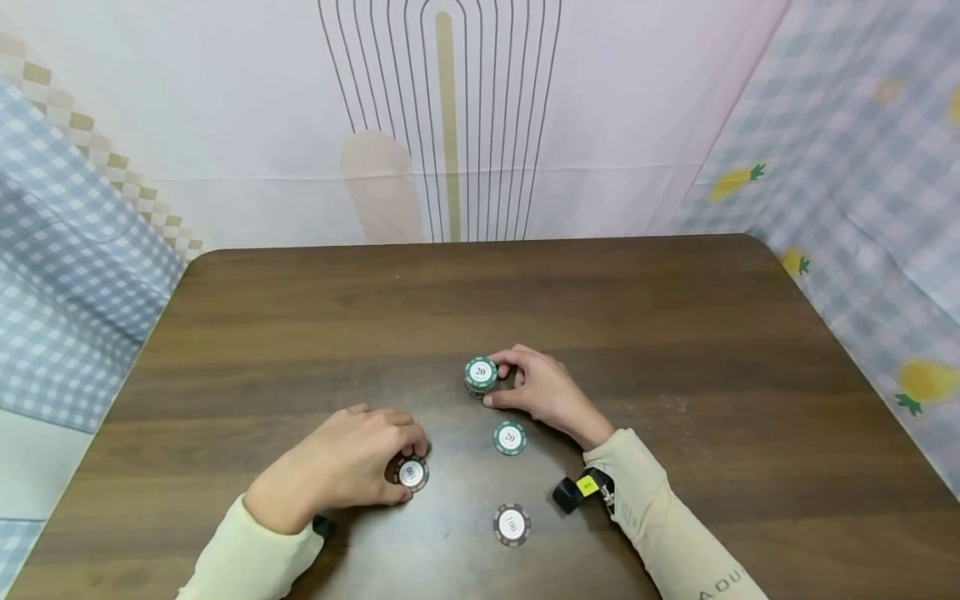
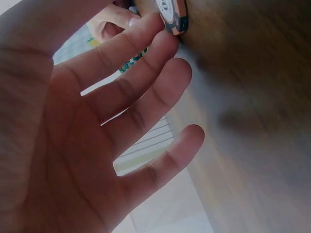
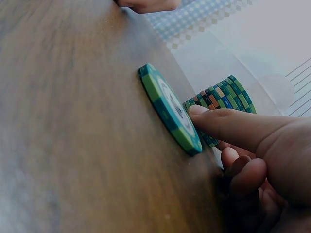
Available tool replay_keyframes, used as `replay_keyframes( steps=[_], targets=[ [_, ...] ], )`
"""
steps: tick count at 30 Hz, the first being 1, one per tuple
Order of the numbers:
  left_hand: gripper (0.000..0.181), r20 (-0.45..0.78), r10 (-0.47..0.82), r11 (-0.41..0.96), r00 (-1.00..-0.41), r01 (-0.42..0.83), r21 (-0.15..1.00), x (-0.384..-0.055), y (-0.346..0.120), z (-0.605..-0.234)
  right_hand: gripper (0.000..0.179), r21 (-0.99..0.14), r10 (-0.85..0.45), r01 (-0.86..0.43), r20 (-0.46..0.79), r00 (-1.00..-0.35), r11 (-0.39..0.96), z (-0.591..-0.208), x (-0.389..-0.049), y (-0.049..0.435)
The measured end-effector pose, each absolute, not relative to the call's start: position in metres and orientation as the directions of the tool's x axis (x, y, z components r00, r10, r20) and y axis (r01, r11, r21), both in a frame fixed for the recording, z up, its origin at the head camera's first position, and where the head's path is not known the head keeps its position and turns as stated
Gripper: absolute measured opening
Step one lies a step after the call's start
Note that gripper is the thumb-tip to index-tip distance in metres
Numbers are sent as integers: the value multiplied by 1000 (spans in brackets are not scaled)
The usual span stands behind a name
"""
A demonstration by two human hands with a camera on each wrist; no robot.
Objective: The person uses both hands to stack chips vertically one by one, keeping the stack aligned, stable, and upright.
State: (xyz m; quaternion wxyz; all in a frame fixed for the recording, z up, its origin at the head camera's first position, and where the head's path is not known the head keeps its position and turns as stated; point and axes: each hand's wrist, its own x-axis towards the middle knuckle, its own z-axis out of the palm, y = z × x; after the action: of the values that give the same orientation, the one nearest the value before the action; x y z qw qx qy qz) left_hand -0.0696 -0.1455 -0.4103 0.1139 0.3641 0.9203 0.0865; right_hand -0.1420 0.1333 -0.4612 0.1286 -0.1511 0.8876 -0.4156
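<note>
My left hand (image 1: 360, 458) pinches a dark poker chip (image 1: 412, 473) marked 100 between thumb and forefinger. In the left wrist view that chip (image 2: 174, 15) shows its orange and black edge at the fingertips, while the other fingers of the left hand (image 2: 116, 111) are spread. Farther off, my right hand (image 1: 543, 387) holds the sides of a stack of poker chips (image 1: 481, 373) topped by a green 20. Edges in green, orange and blue show along the stack (image 3: 226, 97) in the right wrist view, with the thumb (image 3: 228, 126) against it.
A single green 20 chip (image 1: 510, 437) lies flat just nearer than the stack. Below it on the brown table (image 1: 637, 317) is another dark 100 chip (image 1: 512, 525). A small black device with a yellow label (image 1: 577, 490) hangs at the right wrist. Patterned cloths surround the table.
</note>
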Motion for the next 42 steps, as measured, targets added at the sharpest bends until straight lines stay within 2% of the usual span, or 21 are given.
replay_keyframes(
  steps=[7, 15, 18, 31, 42],
  targets=[
    [34, -106, 712, 698, -694, 684, 212, -67, -144, -416, 48, -778, -369, -150, -112, -923, 610, -461, -141, 133],
    [34, -2, 735, 675, -679, 731, 102, -65, -142, -418, 47, -783, -371, -151, -108, -922, 603, -461, -141, 133],
    [35, 12, 734, 675, -679, 732, 95, -66, -141, -418, 47, -785, -377, -164, -95, -921, 597, -462, -140, 133],
    [33, 104, 737, 635, -668, 736, 234, -78, -136, -414, 47, -772, -365, -167, -89, -927, 614, -463, -140, 135],
    [30, 167, 706, 621, -688, 715, 320, -93, -127, -408, 47, -782, -371, -168, -86, -925, 600, -464, -141, 135]
  ],
)
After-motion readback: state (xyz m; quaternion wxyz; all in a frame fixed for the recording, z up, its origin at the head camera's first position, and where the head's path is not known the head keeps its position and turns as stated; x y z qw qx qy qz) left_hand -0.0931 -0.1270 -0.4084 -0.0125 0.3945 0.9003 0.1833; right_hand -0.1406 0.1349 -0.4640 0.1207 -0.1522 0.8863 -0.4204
